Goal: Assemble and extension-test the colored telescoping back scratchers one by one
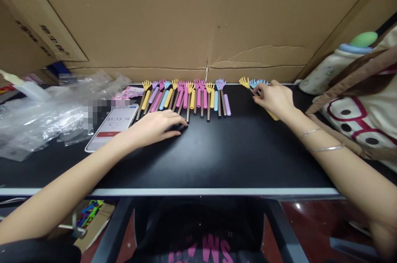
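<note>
A row of small hand-shaped back scratchers (209, 101) lies side by side at the back of the black tabletop. They have yellow, pink, blue and purple claw heads, dark metal rods and coloured grips. Palm down, my left hand (163, 124) rests with fingers stretched out, its fingertips beside the rods' lower ends. Farther right, my right hand (274, 96) pinches a yellow-headed back scratcher (245, 82) by its thin rod. Blue claw heads (259, 82) show just behind those fingers. A yellow grip (273, 115) sticks out below the hand; most of it is hidden.
A phone (113, 124) showing a running timer lies left, beside crumpled clear plastic bags (56, 110). Cardboard (186, 19) stands along the back. A plush bag with a face (356, 118) and a pale bottle-shaped thing (328, 66) stand right. The table's front edge (201, 191) is light-coloured.
</note>
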Demonstrator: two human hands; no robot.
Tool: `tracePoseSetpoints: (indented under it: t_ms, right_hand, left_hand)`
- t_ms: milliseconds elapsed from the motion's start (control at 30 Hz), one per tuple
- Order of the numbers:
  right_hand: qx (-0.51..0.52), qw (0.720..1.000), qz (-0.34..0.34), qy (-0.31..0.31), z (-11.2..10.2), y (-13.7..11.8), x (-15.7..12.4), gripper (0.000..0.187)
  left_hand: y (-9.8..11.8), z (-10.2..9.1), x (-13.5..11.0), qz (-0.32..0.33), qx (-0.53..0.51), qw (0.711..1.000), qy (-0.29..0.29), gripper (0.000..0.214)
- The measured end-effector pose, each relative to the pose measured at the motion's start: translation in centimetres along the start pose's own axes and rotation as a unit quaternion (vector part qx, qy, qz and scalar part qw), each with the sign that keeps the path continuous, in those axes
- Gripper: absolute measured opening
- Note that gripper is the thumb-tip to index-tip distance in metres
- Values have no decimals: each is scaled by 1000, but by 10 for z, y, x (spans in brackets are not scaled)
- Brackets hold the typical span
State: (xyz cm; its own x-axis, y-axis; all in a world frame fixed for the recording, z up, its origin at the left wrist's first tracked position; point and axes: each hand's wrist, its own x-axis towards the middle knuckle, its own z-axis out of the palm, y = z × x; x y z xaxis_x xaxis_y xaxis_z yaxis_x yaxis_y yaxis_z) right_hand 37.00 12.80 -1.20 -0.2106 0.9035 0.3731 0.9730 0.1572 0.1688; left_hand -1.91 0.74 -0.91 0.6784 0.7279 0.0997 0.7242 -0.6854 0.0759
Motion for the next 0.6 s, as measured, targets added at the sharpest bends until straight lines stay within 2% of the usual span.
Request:
tracePoseSetpoints:
  t_ms: [267, 600]
  right_hand:
    - [-5, 999, -30, 11, 11, -5, 4, 29]
    - [-24, 1000, -12, 7, 10, -6, 0, 29]
  left_hand:
    - [0, -1, 1, 8, 7, 1000, 1, 25]
    - [-2, 0, 0, 12, 7, 1000, 0, 26]
